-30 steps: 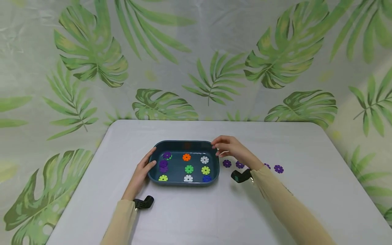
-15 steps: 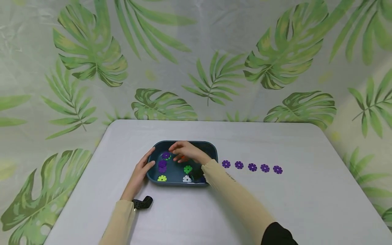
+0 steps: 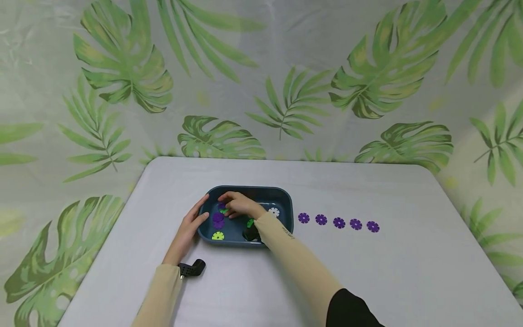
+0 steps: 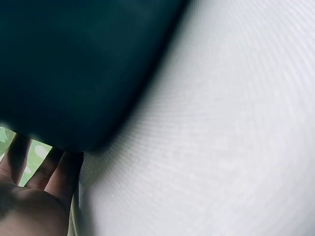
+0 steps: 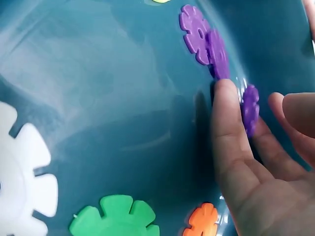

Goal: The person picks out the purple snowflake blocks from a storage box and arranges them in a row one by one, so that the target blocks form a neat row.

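Note:
A dark teal tray (image 3: 234, 244) lies on the table with several notched, flower-shaped plastic discs inside. The left hand (image 3: 185, 234) holds the tray's left end, thumb over the rim; in the left wrist view its fingers (image 4: 61, 177) lie along the outer wall. Inside the tray's far left corner is the right hand (image 3: 242, 205), fingers spread around a purple disc (image 5: 250, 110) tilted near the wall. One fingertip comes close to two overlapping purple discs (image 5: 216, 51). The thumb stands apart from the purple disc, and no firm hold shows.
Several purple discs (image 3: 339, 222) form a row on the white table (image 3: 400, 272), right of the tray. In the tray also lie a yellow-green disc (image 3: 218, 235), a white disc (image 3: 273, 212), a green disc (image 5: 115, 216) and an orange disc (image 5: 203, 221). A leaf-patterned cloth hangs behind.
The right hand has moved left from the tray's right rim into its far left corner, its fingers lowered among the purple discs. The left hand has stayed on the tray.

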